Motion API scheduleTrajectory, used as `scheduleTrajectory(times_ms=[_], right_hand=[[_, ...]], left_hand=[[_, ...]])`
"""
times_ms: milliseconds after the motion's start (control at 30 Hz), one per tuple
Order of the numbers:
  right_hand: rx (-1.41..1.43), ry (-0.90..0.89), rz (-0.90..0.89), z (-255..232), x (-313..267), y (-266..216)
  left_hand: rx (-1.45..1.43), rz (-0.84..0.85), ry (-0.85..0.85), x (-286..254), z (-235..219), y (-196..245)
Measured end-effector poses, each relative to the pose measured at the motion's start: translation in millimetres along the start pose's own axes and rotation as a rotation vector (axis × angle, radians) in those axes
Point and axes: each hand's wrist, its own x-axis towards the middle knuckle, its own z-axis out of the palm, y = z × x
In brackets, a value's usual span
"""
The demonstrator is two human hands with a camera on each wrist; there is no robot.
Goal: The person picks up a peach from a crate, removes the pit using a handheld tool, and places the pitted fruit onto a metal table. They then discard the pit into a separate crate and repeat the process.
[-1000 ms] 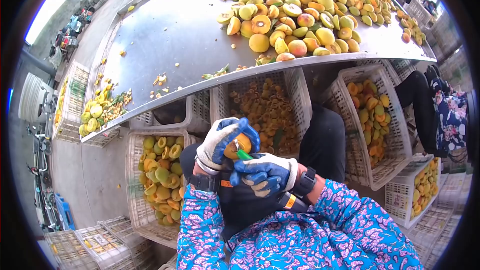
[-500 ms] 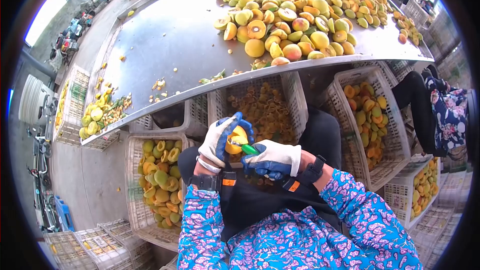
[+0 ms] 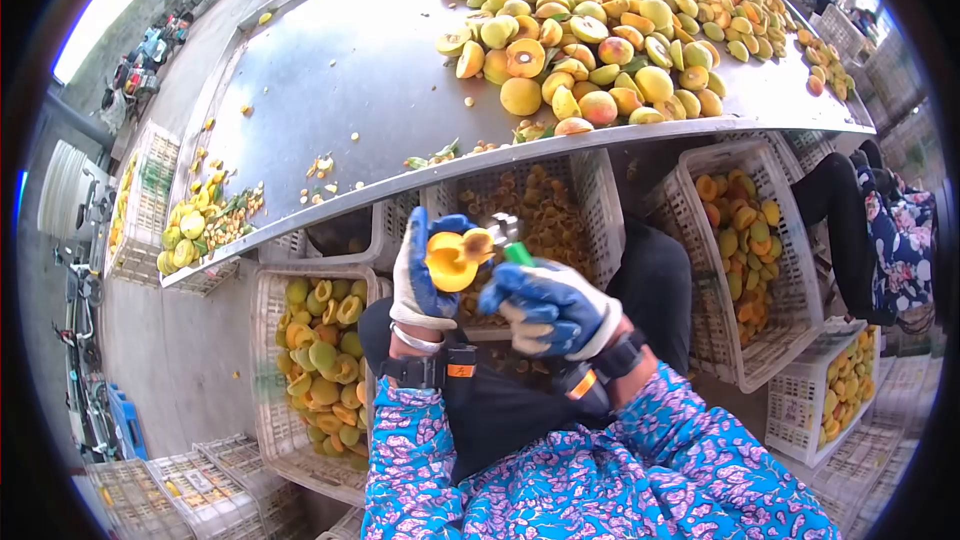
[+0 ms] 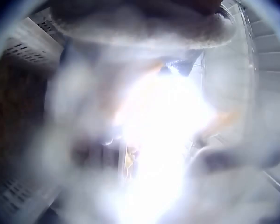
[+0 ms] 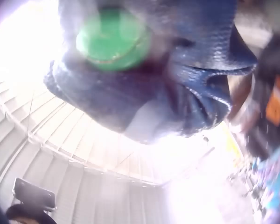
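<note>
My left hand (image 3: 420, 280), in a white glove with blue coating, holds a hollowed yellow peach half (image 3: 450, 265) between thumb and fingers, its cut side up. A small round brownish-orange piece (image 3: 478, 243) shows at the peach's right edge, next to the metal head (image 3: 503, 229) of a hand tool. Gloved alike, my right hand (image 3: 560, 312) grips the tool's green handle (image 3: 518, 254). In the right wrist view the green handle end (image 5: 113, 41) sticks out of the curled blue fingers (image 5: 191, 79). Glare and blur hide the hold in the left wrist view.
A metal table (image 3: 300, 110) carries a heap of cut peaches (image 3: 600, 50). Below its edge, a crate (image 3: 597, 190) of scraps stands behind my hands. Crates of peach halves stand left (image 3: 265, 370) and right (image 3: 800, 290). Another person (image 3: 895, 230) sits at the right.
The tool's metal head has come out of the peach and moved up and right with my right hand. My left hand has opened out, and the peach's hollow now faces up.
</note>
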Motion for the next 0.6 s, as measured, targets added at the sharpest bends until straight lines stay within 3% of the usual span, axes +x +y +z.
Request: scheduleTrajectory(times_ms=[33, 100, 133, 167, 233, 300, 333, 367, 433, 500, 567, 600], right_hand=[[-0.171, 0.042, -0.05, -10, -4, -5], [-0.618, 0.4, -0.099, -11, -7, -10], [-0.865, 0.535, -0.093, -36, 4, -2], [-1.486, 0.666, -0.185, -83, 18, 14], [-1.755, 0.751, 0.037, -94, 18, 29], [-1.551, 0.763, 0.013, -98, 15, 36], [-1.446, 0.778, -0.007, -101, 13, 37], [-1.499, 0.798, -0.036, -109, 12, 40], [-1.493, 0.767, 0.106, -98, 2, 29], [-1.558, 0.747, 0.093, -100, -9, 31], [-1.623, 0.71, 0.023, -118, -6, 43], [-1.65, 0.663, 0.07, -116, -5, 43]], left_hand=[[-0.066, -0.017, 0.001, -2, 0, 4], [-0.053, -0.007, -0.042, -4, -1, 5], [-0.058, -0.003, -0.068, -3, -2, 4], [-0.061, -0.001, -0.1, -2, -1, 3], [0.032, 0.067, -0.064, -1, -2, 2], [0.25, 0.204, -0.025, -7, 0, 3], [0.197, 0.222, -0.031, -12, 0, 8], [0.228, 0.403, 0.047, -28, 16, 14], [0.294, 0.436, 0.203, -42, 1, 39], [0.514, 0.576, 0.253, -68, -26, 72], [0.661, 0.545, 0.547, -95, -65, 108], [0.904, 0.503, 0.708, -103, -114, 130]])
